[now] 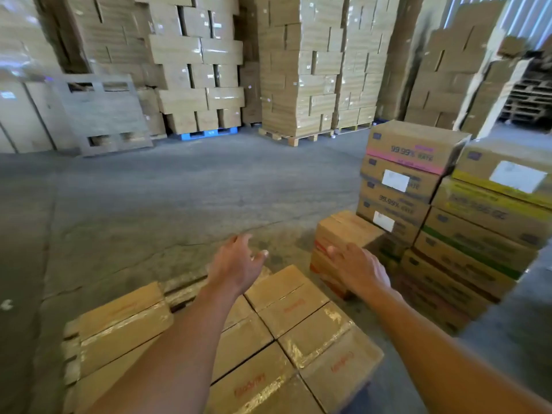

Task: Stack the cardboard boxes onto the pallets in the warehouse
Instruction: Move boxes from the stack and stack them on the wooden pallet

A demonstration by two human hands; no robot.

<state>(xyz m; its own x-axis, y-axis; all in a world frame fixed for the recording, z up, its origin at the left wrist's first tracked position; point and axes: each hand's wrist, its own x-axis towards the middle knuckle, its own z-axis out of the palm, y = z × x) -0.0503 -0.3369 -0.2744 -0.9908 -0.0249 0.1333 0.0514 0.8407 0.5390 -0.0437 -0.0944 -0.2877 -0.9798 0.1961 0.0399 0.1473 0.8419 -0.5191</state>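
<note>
Hovering released with fingers spread, the left hand [236,264] is over the near boxes [286,300] on the pallet [179,291]. The right hand [358,267], equally released, overlaps a short stack [346,228] farther right; contact unclear.

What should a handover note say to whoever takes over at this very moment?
Left hand: open, empty, over the near wooden pallet.
Right hand: open, empty, at the short stack of brown red-printed cardboard boxes beside it; contact unclear.
Done: a layer of brown taped cardboard boxes lies on the pallet; slats show bare at its far edge.
Left: probably move the short stack over, then perhaps the tall stack of colour-banded cardboard boxes.
</note>
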